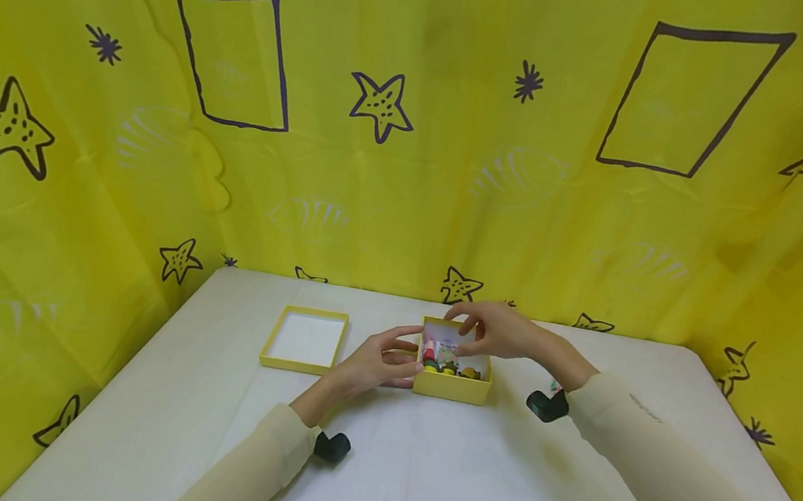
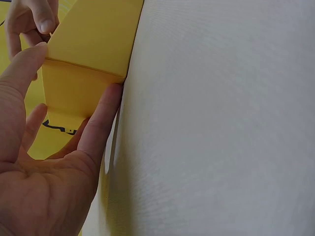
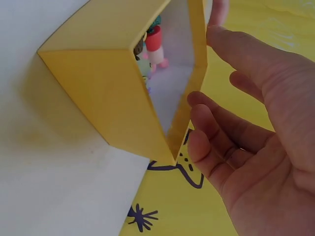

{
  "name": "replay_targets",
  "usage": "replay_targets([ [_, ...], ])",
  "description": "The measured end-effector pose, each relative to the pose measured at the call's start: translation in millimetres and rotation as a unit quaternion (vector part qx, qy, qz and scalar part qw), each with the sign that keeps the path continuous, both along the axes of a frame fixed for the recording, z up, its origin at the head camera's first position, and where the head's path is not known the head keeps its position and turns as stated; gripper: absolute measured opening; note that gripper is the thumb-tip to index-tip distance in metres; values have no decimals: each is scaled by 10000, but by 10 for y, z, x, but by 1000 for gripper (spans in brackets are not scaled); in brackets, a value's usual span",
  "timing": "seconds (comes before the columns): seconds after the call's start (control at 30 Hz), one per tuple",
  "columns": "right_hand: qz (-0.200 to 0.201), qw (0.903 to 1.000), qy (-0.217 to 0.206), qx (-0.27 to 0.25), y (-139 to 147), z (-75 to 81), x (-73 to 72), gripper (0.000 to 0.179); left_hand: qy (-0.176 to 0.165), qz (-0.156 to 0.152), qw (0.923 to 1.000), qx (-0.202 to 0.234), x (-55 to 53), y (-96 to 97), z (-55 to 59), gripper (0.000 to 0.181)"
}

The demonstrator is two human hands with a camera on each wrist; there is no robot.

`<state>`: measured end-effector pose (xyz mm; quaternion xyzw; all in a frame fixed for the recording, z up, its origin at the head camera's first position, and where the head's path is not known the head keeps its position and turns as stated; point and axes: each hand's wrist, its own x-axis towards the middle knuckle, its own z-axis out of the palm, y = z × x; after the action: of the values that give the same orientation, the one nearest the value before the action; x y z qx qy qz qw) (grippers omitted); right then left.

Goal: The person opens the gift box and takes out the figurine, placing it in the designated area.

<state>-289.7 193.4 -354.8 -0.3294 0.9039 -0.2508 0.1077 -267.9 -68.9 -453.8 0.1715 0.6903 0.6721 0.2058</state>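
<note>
A yellow box (image 1: 451,388) with a white inside stands without a cover on the table. Several small colourful figurines (image 1: 447,358) lie in it; in the right wrist view one figurine (image 3: 154,44) shows red, white and pink parts. My left hand (image 1: 370,363) rests against the box's left side, thumb at its upper corner and a fingertip low on the wall. Over the box's right part hovers my right hand (image 1: 500,330), its fingers loosely bent near the rim, with nothing visible in its grasp.
A yellow-edged lid (image 1: 304,339) lies inside up on the white table (image 1: 377,463), left of the box. Partly hidden behind my right wrist is a small red-and-green item (image 1: 554,386). A yellow patterned curtain (image 1: 410,177) hangs behind the table.
</note>
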Motion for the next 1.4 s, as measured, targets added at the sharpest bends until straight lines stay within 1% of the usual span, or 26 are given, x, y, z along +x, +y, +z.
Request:
replay_targets([
  [0.17, 75, 9999, -32, 111, -75, -83, -26, 50, 6, -34, 10000, 42, 3, -2, 9, 70],
  [0.27, 58, 9995, -16, 318, -111, -122, -37, 49, 44, -81, 10000, 35, 5, -4, 16, 70],
  [0.33, 67, 9986, 88, 512, -133, -144, -42, 47, 64, -101, 9999, 11, 7, -5, 26, 70],
  [0.53, -111, 9940, 329, 1035, -197, -203, -40, 46, 94, -105, 9999, 14, 0, -6, 26, 70],
  [0.7, -245, 9916, 351, 1221, -257, -243, -31, 45, 131, -100, 9999, 42, 3, -5, 21, 70],
  [0.9, -378, 9860, 544, 1527, -309, -303, -51, 41, 115, -87, 9999, 9, 6, -6, 7, 71],
  [1.1, -509, 9843, 480, 1620, -338, -357, -81, 41, 147, -64, 9998, -75, 9, -6, -8, 70],
  [1.27, -604, 9840, 428, 1619, -362, -382, -86, 40, 265, -70, 9995, -160, 18, -6, 0, 69],
  [1.4, -666, 9826, 463, 1672, -388, -370, -87, 38, 198, -41, 9998, -94, 12, -6, 5, 69],
])
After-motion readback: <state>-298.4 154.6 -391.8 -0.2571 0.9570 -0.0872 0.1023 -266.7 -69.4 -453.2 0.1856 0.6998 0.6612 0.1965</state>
